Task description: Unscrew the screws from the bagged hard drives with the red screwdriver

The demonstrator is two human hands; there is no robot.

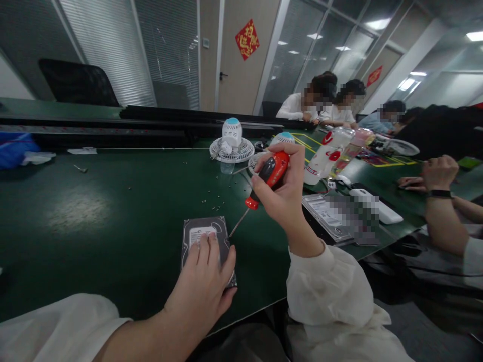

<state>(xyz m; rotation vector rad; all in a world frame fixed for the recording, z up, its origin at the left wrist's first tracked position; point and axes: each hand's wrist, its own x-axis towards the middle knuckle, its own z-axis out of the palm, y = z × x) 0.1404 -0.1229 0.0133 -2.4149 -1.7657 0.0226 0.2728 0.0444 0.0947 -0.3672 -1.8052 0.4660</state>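
Your left hand is lying spread on the drive, likely hard, heavy and best held by its sides, while your right hand is gripping the screwdriver.

Left grip on hard drive; right grip holding screwdriver.

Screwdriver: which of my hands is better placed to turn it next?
Probably your right hand: it grips the screwdriver, tip near the edge of the hard drive. Your left hand rests on the drive.
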